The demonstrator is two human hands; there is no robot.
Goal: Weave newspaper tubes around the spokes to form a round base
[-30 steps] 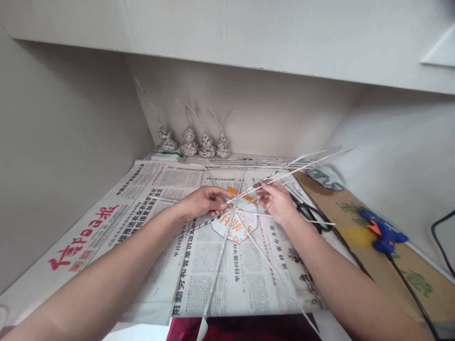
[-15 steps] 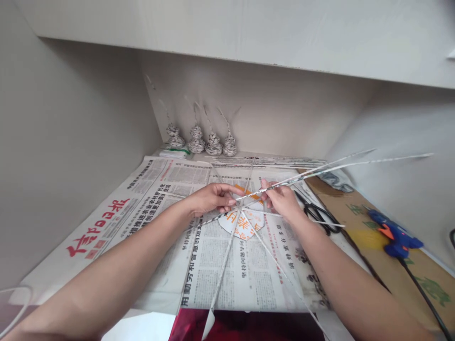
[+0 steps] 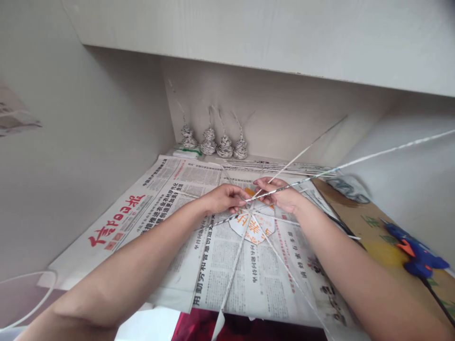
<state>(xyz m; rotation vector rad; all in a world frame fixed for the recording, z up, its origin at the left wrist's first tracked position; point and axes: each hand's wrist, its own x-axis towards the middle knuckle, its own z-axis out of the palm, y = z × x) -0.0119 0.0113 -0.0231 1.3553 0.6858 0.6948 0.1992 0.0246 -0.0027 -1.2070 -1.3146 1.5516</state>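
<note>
Several thin rolled-newspaper strands (image 3: 232,270) cross in a star over an octagonal white card (image 3: 261,229) with orange characters. My left hand (image 3: 227,199) pinches the strands at the crossing, fingertips just above the card. Close by on the right, my right hand (image 3: 279,193) has its fingers curled loosely about a long newspaper strand (image 3: 377,158) that runs out to the upper right. Another strand (image 3: 309,148) rises more steeply from between the hands. Part of the card is hidden behind my fingers.
Several woven gourd shapes (image 3: 225,147) stand at the back wall, with a bundle of paper strands (image 3: 280,168) before them. Newspaper (image 3: 159,279) covers the table. At right, a blue glue gun (image 3: 417,253) lies on cardboard (image 3: 369,227). A panel (image 3: 249,33) overhangs the back.
The two strands by my right hand, close together before, now spread apart. My right hand has opened its grip somewhat and turned. The view has shifted, and my left hand keeps its pinch.
</note>
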